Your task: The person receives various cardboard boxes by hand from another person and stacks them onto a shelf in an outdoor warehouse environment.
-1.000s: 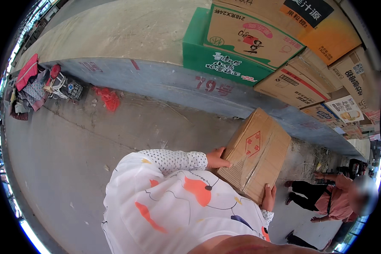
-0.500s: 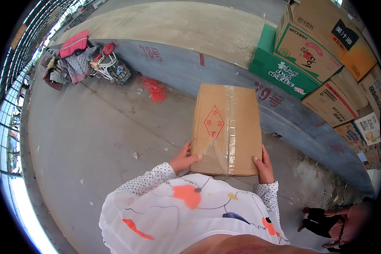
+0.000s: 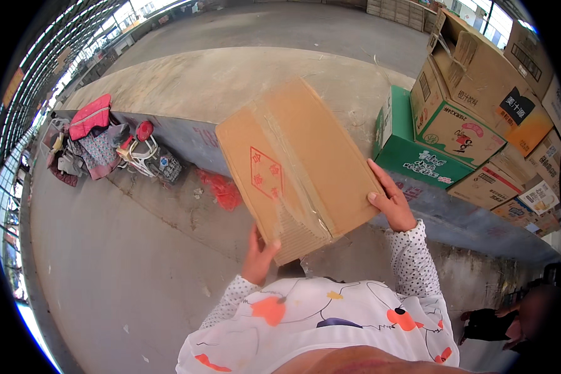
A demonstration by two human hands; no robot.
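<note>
A brown cardboard box (image 3: 318,156) is held between my two hands in front of my chest, tilted with its far end toward the left. Clear tape runs along its middle, a red diamond is printed on the top, and a torn patch shows corrugation by the near edge. My left hand (image 3: 258,257) grips the near left corner, thumb on top. On the right side, my right hand (image 3: 393,198) is closed on the edge with its thumb on the top face. The fingers under the box are partly hidden.
A low concrete platform (image 3: 187,81) crosses ahead. Stacked cardboard boxes (image 3: 474,81) and a green box (image 3: 411,149) stand at the right. A cart-like frame (image 3: 146,156) with a pink cloth (image 3: 90,116) sits left, near a red plastic bag (image 3: 221,190). Another person (image 3: 489,324) is at lower right.
The box has been raised and turned, its far end swinging left over the platform's edge. My right hand has moved up and forward; my left hand slightly lower. The view has tilted up.
</note>
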